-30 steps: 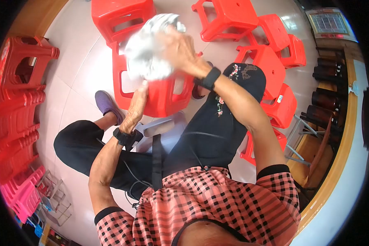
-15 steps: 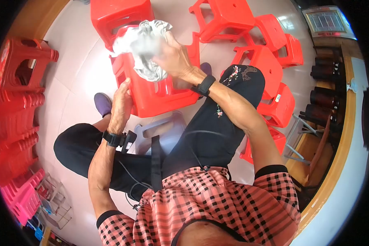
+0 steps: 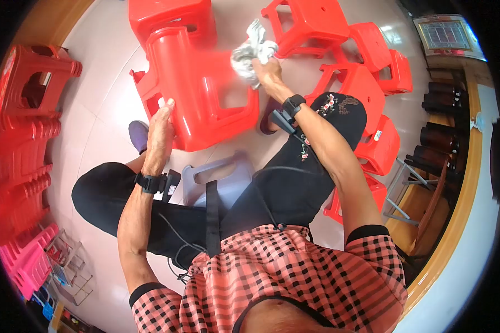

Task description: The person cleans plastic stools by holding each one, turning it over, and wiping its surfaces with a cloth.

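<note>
A red plastic stool (image 3: 186, 91) lies tipped in front of my knees, its legs and side openings showing. My left hand (image 3: 161, 130) grips its left edge, thumb on top; the other fingers are mostly hidden. In my right hand (image 3: 268, 74) is a bunched white-grey cloth (image 3: 253, 55), at the stool's right leg. Motion blurs the part of the stool beside the cloth, and I cannot tell whether the two touch. Below the stool, between my legs, stands a grey-blue plastic stool (image 3: 219, 177).
Another red stool (image 3: 169, 16) stands just beyond. More red stools (image 3: 311, 25) cluster at the right. Stacked red stools (image 3: 16, 150) line the left side, with a pink stool (image 3: 33, 266) below. A wooden shelf (image 3: 419, 205) runs along the right wall.
My right hand has carried the cloth from the stool's upper middle rightward to its right leg. The stool has tilted, with its left end raised. My left hand keeps hold.
</note>
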`<action>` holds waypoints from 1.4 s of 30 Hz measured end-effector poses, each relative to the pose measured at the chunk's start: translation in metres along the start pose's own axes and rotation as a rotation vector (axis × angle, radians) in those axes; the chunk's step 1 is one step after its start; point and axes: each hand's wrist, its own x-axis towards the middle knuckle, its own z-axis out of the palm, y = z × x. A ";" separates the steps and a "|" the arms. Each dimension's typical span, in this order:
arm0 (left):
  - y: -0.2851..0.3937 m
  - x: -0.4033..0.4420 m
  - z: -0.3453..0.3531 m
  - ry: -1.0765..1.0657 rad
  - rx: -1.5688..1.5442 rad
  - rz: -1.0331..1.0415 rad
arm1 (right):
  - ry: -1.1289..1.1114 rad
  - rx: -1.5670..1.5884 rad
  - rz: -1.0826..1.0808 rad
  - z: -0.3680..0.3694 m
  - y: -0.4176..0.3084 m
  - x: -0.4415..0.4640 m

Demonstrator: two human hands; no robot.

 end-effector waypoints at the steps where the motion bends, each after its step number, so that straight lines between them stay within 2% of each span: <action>1: -0.004 0.004 0.001 0.030 -0.019 0.011 | -0.014 0.033 -0.134 0.013 0.001 -0.006; 2: -0.019 0.016 -0.011 0.080 0.070 -0.002 | -0.135 0.017 -0.321 0.023 0.000 -0.010; 4: -0.015 0.013 -0.005 0.126 0.181 -0.039 | -0.185 0.129 -0.568 0.036 -0.028 -0.049; 5: -0.015 0.013 0.000 0.143 0.235 -0.060 | -0.319 0.076 -0.517 0.033 -0.045 -0.070; 6: -0.032 0.021 -0.010 0.070 0.094 0.048 | -0.378 0.059 -0.662 0.036 -0.057 -0.085; 8: -0.016 -0.014 -0.004 -0.017 0.730 0.412 | -0.508 0.166 -1.042 0.031 -0.074 -0.118; 9: -0.015 -0.014 -0.004 -0.053 0.932 0.513 | -0.627 0.000 -1.077 0.035 -0.066 -0.120; 10: -0.014 -0.014 -0.005 -0.072 1.126 0.628 | -0.664 -0.081 -1.016 0.025 -0.071 -0.129; 12: -0.031 0.019 -0.045 -0.057 1.283 0.675 | -0.692 -0.137 -0.963 0.014 -0.069 -0.130; 13: -0.018 0.019 -0.038 -0.131 0.562 0.264 | -0.685 -0.116 -0.976 0.016 -0.056 -0.118; 14: -0.005 0.019 -0.031 0.038 -0.218 -0.029 | -0.680 -0.094 -0.990 0.016 -0.044 -0.106; 15: -0.006 0.029 -0.026 0.095 -0.388 -0.050 | -0.608 -0.145 -0.987 0.013 -0.034 -0.091; 16: -0.003 0.031 -0.028 0.071 -0.343 0.011 | -0.537 -0.195 -0.982 0.008 -0.023 -0.076; 17: 0.001 0.031 -0.032 0.046 -0.297 0.071 | -0.427 -0.184 -1.065 0.005 -0.012 -0.059; 18: 0.007 0.029 -0.035 -0.005 -0.275 0.070 | -0.321 -0.157 -0.889 -0.012 -0.023 -0.061; 19: 0.012 0.028 -0.032 0.024 -0.252 0.081 | -0.213 -0.257 -0.742 -0.013 -0.017 -0.047; 20: 0.016 0.027 -0.028 0.054 -0.231 0.093 | -0.104 -0.116 -0.763 -0.011 -0.011 -0.036; 23: 0.031 0.018 -0.021 0.071 -0.180 0.109 | 0.017 0.089 -0.166 -0.011 0.009 0.001; 26: 0.043 0.007 -0.021 0.020 -0.161 0.106 | -0.121 0.203 0.055 -0.014 0.009 0.005; 28: 0.042 0.009 -0.027 -0.043 -0.194 0.093 | -0.367 0.576 0.142 -0.004 0.028 0.023; 30: 0.030 0.020 -0.047 -0.015 -0.211 0.100 | -0.617 0.949 0.235 0.009 0.049 0.039; 34: 0.029 0.027 -0.062 0.077 -0.165 0.104 | -0.660 0.774 0.153 -0.012 0.004 0.003; 37: 0.039 0.015 -0.043 0.215 -0.122 0.151 | -0.706 0.833 0.242 -0.007 0.006 0.000; 40: 0.032 0.021 -0.048 0.334 -0.070 0.048 | -0.620 1.059 0.165 0.000 0.001 -0.013; 42: 0.022 0.029 -0.056 0.321 -0.017 -0.015 | -0.633 1.242 0.183 0.002 -0.006 -0.019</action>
